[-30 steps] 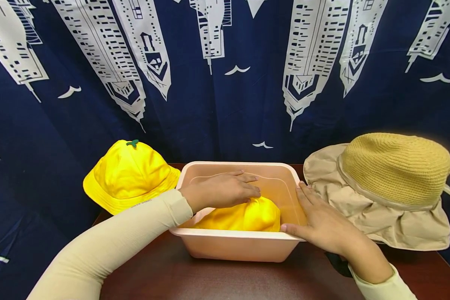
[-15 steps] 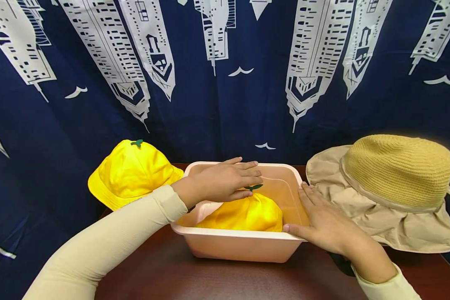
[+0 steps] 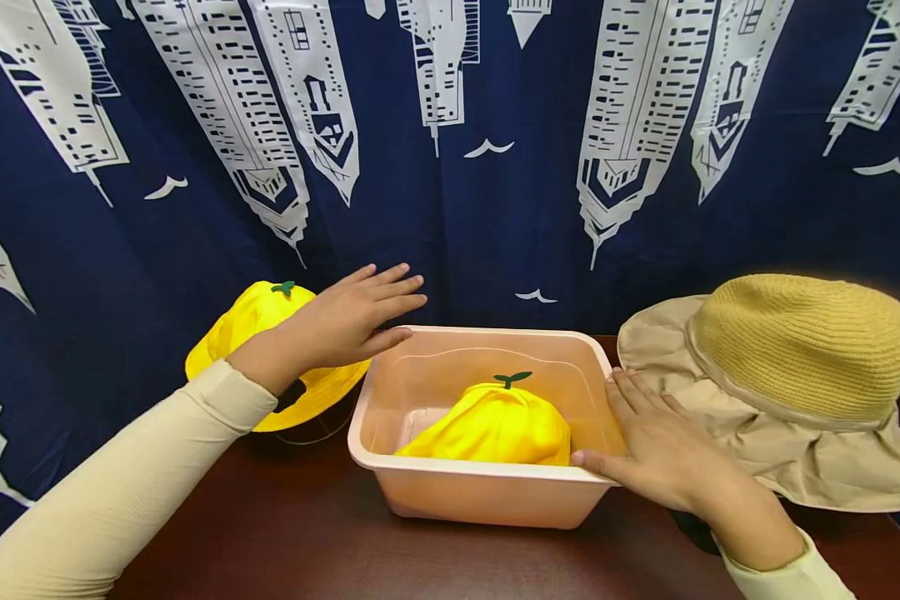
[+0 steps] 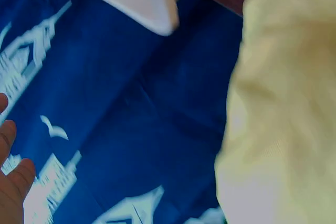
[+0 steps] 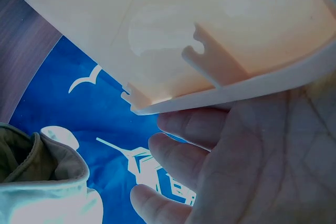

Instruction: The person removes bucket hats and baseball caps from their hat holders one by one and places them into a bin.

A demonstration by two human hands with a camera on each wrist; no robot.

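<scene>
A yellow cloth hat (image 3: 495, 429) with a green sprout on top lies in a pale pink plastic bin (image 3: 495, 496). My left hand (image 3: 333, 321) is raised over a second yellow hat (image 3: 232, 329) left of the bin, fingers straight and spread, holding nothing. It covers part of that hat's crown and brim. On the bin's right rim rests my right hand (image 3: 663, 442), fingers extended along the outside and thumb at the front corner. In the right wrist view, the palm (image 5: 273, 150) is against the rim from outside, below a notched rib (image 5: 210, 56).
A straw hat (image 3: 802, 350) with a wide beige cloth brim stands right of the bin, close to my right hand. The dark reddish table (image 3: 307, 533) runs under everything. Behind hangs a navy curtain (image 3: 480, 225) with white building prints. A thin wire arc (image 3: 315, 440) shows below the left hat.
My left hand has lifted off the yellow hat in the bin and moved left over the other yellow hat, uncovering the green sprout. My right hand stays on the rim.
</scene>
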